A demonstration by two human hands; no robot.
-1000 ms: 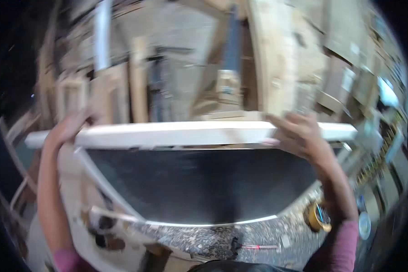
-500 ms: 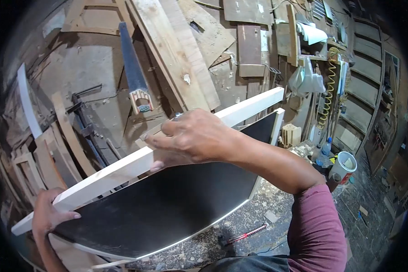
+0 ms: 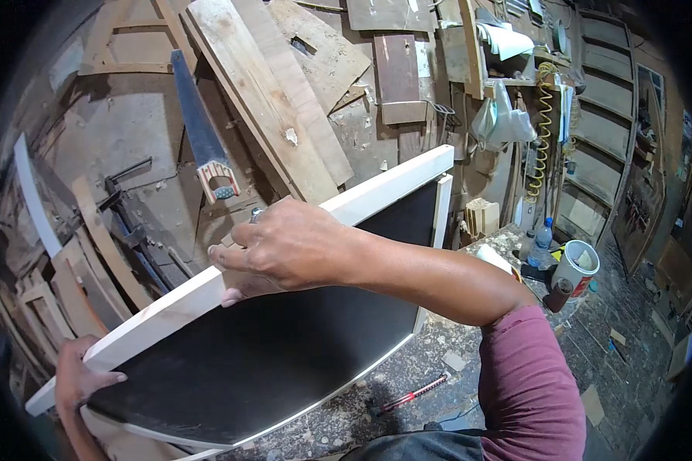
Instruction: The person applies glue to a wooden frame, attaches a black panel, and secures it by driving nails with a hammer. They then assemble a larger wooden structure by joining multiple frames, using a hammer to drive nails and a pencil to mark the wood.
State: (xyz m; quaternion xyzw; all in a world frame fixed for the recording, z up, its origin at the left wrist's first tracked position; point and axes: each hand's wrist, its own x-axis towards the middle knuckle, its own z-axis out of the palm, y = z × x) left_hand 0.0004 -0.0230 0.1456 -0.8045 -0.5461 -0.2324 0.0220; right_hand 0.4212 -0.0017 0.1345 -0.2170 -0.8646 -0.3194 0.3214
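my left hand (image 3: 81, 376) grips the low end of the pale wooden-framed blackboard panel (image 3: 284, 338), palm hidden | my right hand (image 3: 284, 246) clamps its top rail mid-length | white paper cup (image 3: 577, 265) far right, print unreadable

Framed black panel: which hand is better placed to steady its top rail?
Probably the right hand: it lies over the middle of the pale top rail of the framed black panel. The left hand grips only the far left end, near the corner.
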